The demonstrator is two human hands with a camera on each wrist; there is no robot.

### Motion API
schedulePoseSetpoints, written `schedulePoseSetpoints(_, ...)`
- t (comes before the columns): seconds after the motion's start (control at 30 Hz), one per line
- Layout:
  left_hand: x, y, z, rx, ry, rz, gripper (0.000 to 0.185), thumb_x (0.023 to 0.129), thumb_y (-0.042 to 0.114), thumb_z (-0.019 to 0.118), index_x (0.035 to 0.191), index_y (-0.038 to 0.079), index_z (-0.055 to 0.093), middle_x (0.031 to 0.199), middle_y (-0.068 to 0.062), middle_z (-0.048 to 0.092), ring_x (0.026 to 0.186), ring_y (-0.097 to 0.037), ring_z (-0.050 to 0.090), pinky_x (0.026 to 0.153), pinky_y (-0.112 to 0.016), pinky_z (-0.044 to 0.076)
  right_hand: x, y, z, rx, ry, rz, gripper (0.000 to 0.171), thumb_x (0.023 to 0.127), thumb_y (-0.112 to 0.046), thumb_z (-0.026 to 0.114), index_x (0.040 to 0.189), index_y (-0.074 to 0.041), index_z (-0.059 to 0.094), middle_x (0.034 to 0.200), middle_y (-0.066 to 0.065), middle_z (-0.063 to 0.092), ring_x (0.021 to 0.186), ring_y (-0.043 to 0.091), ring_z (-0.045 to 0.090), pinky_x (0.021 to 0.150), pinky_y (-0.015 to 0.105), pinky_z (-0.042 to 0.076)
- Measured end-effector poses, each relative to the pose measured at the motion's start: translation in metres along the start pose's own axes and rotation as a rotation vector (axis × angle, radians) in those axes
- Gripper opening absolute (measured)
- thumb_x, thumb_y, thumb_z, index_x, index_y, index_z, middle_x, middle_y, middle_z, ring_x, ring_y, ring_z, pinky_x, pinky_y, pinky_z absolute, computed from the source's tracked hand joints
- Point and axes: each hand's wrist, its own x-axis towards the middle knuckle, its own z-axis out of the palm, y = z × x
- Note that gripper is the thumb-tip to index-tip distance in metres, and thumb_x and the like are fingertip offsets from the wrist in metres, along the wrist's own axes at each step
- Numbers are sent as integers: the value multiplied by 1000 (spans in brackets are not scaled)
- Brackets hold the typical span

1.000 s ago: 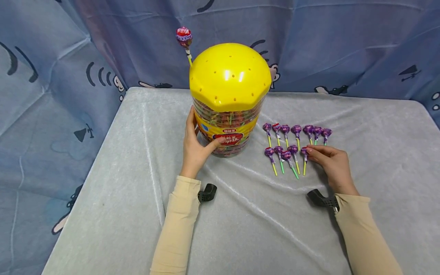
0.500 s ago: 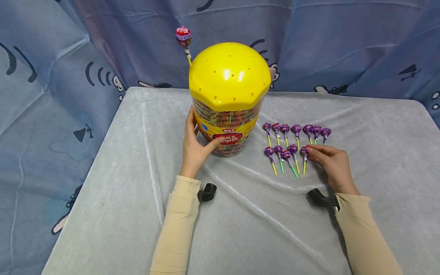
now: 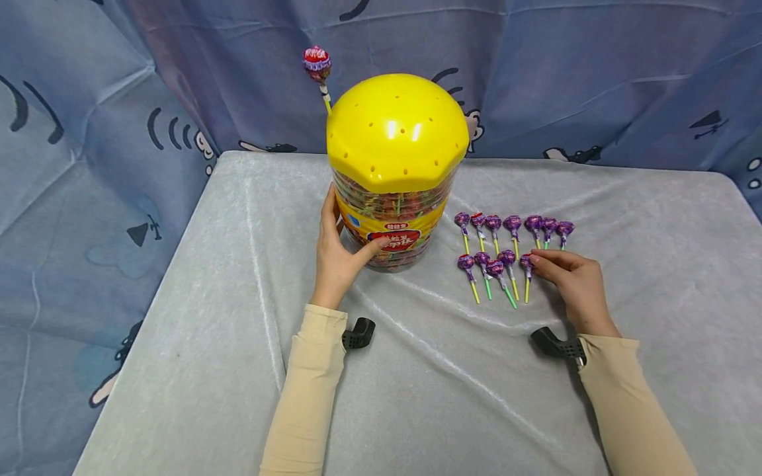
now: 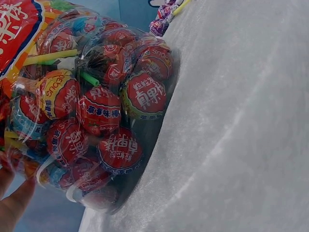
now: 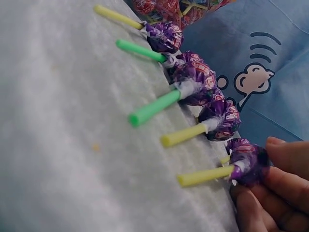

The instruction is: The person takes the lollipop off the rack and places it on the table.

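No change noted over the last second: both hands stay put. The left hand remains curled round the side of the tub on the surface. The right hand still pinches the end lollipop of the near row; it has not lifted yet.

Change across the interval is minimal. The right hand with its cream sleeve sits very slightly further left and up in the head view than a second ago, fingertips pinching the purple lollipop at the right end of the near row. No lollipop has been displaced.
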Motion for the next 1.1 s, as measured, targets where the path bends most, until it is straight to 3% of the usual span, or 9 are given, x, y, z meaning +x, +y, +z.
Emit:
schedulePoseSetpoints(0.23,0,-1,0,-1,1,1,113,68,66,66,153,19,7,152,-5,23,135,-15,29,111,-31,29,0,-1,1,20,5,-6,10,84,-2,70,93,-3,75,81,-6,71,74,4,67,66,15,54)
schedulePoseSetpoints(0.5,0,0,-1,-3,-5,-16,114,68,67,65,153,19,7,152,-5,22,136,-14,28,111,-31,28,-1,-7,-1,151,3,16,13,83,3,70,94,0,74,84,1,72,75,10,68,69,19,55)
schedulePoseSetpoints(0.6,0,0,-1,-4,-8,-25,114,67,69,64,153,19,7,152,-5,22,136,-14,28,111,-31,28,-3,-13,1,125,16,1,15,83,0,71,98,1,73,85,0,72,76,10,68,69,19,55)
schedulePoseSetpoints(0.77,0,1,-2,-4,-4,-20,115,67,70,63,153,18,8,152,-6,23,135,-15,29,111,-32,29,-3,-34,14,84,-2,-65,23,85,-4,70,104,7,69,90,0,71,79,10,68,72,19,55)
schedulePoseSetpoints(1.1,0,1,-2,5,-10,-27,113,67,68,64,153,20,9,154,-3,19,138,-15,24,112,-38,28,-4,-90,58,148,-121,-227,25,86,0,67,108,11,66,95,7,71,86,16,67,77,20,54)
